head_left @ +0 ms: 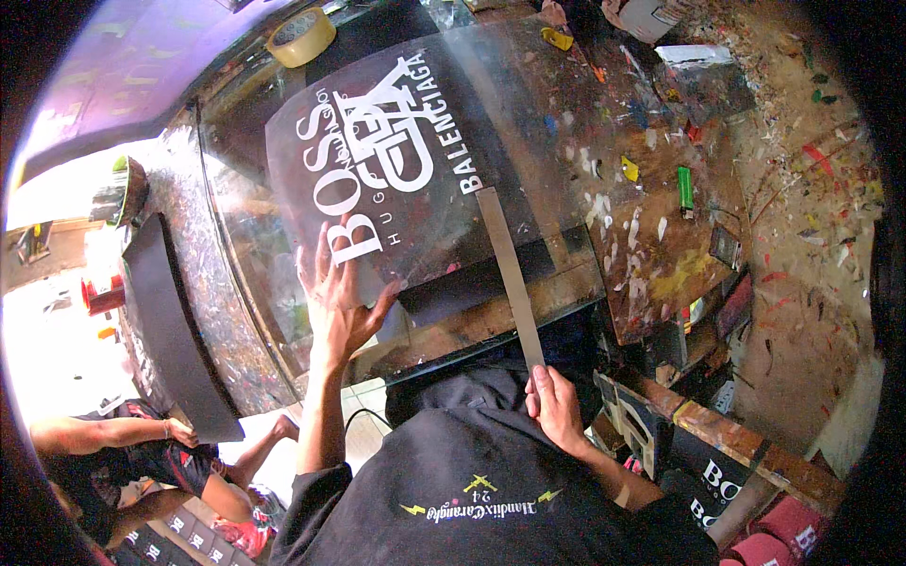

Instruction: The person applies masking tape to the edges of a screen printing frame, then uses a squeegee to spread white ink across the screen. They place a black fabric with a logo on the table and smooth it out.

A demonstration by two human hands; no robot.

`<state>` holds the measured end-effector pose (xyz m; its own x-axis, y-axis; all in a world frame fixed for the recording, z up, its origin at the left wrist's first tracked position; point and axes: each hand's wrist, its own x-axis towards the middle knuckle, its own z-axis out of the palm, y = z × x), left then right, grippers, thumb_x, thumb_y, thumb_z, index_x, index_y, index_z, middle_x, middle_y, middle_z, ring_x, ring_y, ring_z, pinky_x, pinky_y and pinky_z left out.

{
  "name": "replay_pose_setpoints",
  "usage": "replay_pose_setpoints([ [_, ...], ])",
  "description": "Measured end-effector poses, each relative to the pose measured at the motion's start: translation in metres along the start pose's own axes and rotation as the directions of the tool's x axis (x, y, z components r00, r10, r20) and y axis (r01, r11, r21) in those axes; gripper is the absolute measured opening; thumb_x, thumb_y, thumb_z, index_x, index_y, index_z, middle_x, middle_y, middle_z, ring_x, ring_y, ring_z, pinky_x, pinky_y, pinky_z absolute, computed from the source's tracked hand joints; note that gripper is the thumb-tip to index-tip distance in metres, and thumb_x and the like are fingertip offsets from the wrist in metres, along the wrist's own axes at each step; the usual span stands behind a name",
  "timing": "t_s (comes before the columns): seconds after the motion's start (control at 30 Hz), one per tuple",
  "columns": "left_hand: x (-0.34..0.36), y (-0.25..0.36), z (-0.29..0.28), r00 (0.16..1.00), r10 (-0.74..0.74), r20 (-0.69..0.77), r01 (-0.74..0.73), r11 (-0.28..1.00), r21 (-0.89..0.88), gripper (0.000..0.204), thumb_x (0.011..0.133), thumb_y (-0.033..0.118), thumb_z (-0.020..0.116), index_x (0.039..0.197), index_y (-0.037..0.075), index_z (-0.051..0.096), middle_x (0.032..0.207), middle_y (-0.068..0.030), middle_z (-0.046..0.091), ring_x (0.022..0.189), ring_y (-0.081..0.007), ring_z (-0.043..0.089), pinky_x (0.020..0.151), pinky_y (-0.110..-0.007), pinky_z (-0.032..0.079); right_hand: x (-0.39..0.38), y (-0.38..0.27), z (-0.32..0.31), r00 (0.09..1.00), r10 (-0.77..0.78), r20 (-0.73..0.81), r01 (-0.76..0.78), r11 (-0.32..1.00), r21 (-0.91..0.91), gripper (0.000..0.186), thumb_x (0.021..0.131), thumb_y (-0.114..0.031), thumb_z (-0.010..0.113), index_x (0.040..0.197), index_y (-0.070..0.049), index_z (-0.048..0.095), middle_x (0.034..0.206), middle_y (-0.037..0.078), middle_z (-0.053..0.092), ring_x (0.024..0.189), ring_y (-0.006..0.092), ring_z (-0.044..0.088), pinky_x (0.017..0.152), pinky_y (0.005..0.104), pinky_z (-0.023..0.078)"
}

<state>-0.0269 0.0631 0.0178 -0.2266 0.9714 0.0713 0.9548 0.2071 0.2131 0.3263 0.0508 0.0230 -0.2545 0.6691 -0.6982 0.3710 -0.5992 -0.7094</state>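
A dark, glossy sheet with large white lettering (415,123) lies on the worktable in front of me. My left hand (340,292) rests on its near left corner, fingers spread flat over the edge. In my right hand (555,406), close to my body, is one end of a long, flat grey strip (514,283). Thumb and fingers are closed around that end. From there the strip slants away across the near edge of the table, its far tip lying over the sheet beside the lettering. Whether it is a ruler cannot be made out.
A roll of tape (301,37) sits at the far left. A green lighter (685,190) lies on the paint-spotted board (651,236) at right. At left another person's hand (181,432) holds a curved black sheet (175,321). Lettered dark red pieces (793,528) sit lower right.
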Motion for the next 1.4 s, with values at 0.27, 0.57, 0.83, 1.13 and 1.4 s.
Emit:
replay_pose_setpoints([
  [0.27,0.001,0.001,-0.003,1.000,-0.017,0.020,0.017,1.000,0.019,0.088,0.086,0.050,0.073,0.155,0.007,0.039,0.160,-0.0170,0.040,0.154,-0.0380,0.025,0.125,-0.061,0.007,0.002,-0.002,0.001,0.999,-0.027,0.037,0.028,0.999,-0.030,0.046,0.111,-0.039,0.046,0.082,-0.005,0.058,0.058,0.000,0.051,0.050,0.0095,0.050,0.048,0.0282,0.039],
  [0.57,0.001,0.000,-0.002,1.000,-0.017,0.018,0.017,1.000,0.022,0.091,0.085,0.049,0.074,0.156,0.007,0.038,0.161,-0.0173,0.038,0.153,-0.0391,0.027,0.124,-0.061,0.008,0.001,-0.006,0.002,1.000,0.015,0.027,-0.014,0.999,-0.032,0.048,0.111,-0.042,0.044,0.083,-0.005,0.058,0.062,0.000,0.052,0.051,0.0092,0.049,0.049,0.0278,0.040],
  [0.83,0.003,0.003,-0.004,1.000,-0.005,0.015,0.005,0.999,0.042,0.090,0.084,0.049,0.075,0.155,0.006,0.040,0.160,-0.0183,0.039,0.152,-0.0398,0.028,0.124,-0.060,0.009,0.003,-0.006,0.003,1.000,-0.001,0.014,0.002,0.999,-0.053,0.048,0.111,-0.041,0.045,0.084,-0.004,0.059,0.061,0.002,0.054,0.051,0.0110,0.052,0.050,0.0292,0.041],
  [1.13,0.005,0.005,-0.006,1.000,-0.024,0.017,0.025,1.000,-0.005,0.080,0.084,0.050,0.075,0.145,0.006,0.050,0.159,-0.0196,0.040,0.151,-0.0407,0.029,0.124,-0.060,0.008,0.001,-0.012,0.004,0.999,0.036,0.009,-0.036,0.996,-0.079,0.050,0.111,-0.042,0.045,0.085,-0.002,0.058,0.065,0.002,0.054,0.053,0.0094,0.050,0.051,0.0277,0.041],
  [1.4,-0.001,0.001,-0.003,1.000,-0.007,0.008,0.007,1.000,-0.001,0.084,0.084,0.053,0.075,0.149,0.007,0.047,0.158,-0.0187,0.043,0.151,-0.0408,0.030,0.124,-0.060,0.009,-0.006,-0.001,0.003,0.999,-0.054,0.008,0.053,0.997,0.048,0.039,0.110,-0.034,0.049,0.088,-0.003,0.059,0.068,0.003,0.058,0.051,0.0086,0.048,0.048,0.0274,0.037],
])
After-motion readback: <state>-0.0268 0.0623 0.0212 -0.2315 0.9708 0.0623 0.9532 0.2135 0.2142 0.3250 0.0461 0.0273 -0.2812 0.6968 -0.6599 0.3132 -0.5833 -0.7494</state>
